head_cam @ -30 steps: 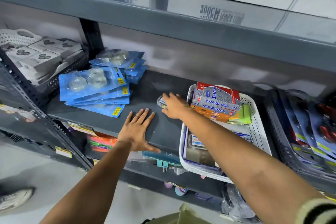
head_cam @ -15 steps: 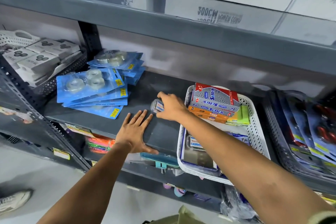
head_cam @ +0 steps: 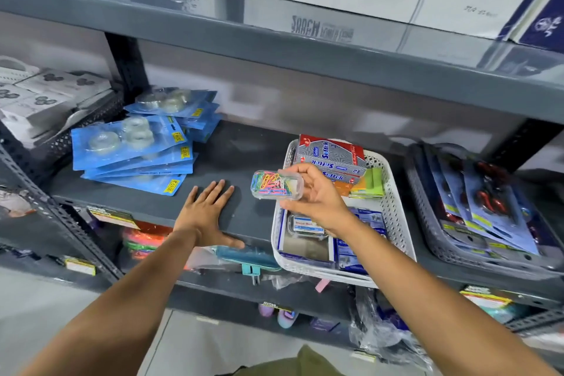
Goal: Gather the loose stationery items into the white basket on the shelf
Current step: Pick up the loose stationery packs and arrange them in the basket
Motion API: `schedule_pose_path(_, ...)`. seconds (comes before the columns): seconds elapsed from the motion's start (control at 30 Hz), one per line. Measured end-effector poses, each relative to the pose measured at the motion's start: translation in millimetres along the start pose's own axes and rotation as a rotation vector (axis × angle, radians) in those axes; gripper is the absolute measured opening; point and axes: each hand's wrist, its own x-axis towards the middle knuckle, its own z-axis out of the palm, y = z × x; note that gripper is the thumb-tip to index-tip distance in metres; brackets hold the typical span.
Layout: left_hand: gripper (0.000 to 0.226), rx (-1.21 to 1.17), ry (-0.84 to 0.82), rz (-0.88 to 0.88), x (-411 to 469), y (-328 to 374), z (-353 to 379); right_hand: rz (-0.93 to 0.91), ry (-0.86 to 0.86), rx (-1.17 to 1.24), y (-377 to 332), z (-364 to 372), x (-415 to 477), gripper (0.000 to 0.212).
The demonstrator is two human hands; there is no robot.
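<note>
Two hands (head_cam: 207,210), one white basket (head_cam: 393,223), one paper-clip box (head_cam: 276,185) — nothing else countable.

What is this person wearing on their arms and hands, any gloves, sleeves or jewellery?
Nothing shows on either one. The left hand and right hand are bare: no gloves, rings, watch or bracelets in view. Both forearms are uncovered up to the picture's lower edge, with no sleeve in view.

Bare forearms, sleeveless here (olive garment (head_cam: 293,363) below).
</note>
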Motion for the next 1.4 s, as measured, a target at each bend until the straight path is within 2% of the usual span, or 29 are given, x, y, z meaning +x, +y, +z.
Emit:
schedule_pose_path(0.13,0.145,-0.001,-0.029,-0.007,0,2,-3,0.006,0.066,-0.11,-5,-12,-16,0.053)
schedule_pose_path(0.23,0.145,-0.008,-0.032,-0.007,0,2,-3,-0.024,0.091,-0.298,-9,-20,-24,0.051)
schedule_pose_path(0.33,0.146,-0.003,-0.041,-0.01,0,2,-2,-0.03,0.004,-0.583,-10,-26,-29,0.056)
schedule_pose_path(0.47,0.148,0.003,-0.049,-0.019,2,2,-3,0.12,-0.184,-1.026,-3,-22,-32,0.069)
schedule_pose_path(0.6,0.15,0.009,-0.059,-0.026,2,2,-2,0.177,-0.298,-1.263,10,-14,-33,0.055)
schedule_pose_path(0.83,0.151,0.009,-0.064,-0.03,3,1,-2,0.146,-0.376,-1.283,15,-15,-35,0.06)
schedule_pose_path(0.97,0.15,-0.002,-0.063,-0.027,2,1,-3,0.145,-0.403,-1.328,16,-15,-32,0.056)
schedule_pose_path(1.23,0.148,0.006,-0.067,-0.023,1,1,-4,0.095,-0.365,-1.287,23,-15,-35,0.054)
schedule_pose_path(1.4,0.147,0.003,-0.068,-0.022,0,2,-5,0.128,-0.414,-1.23,24,-15,-34,0.047)
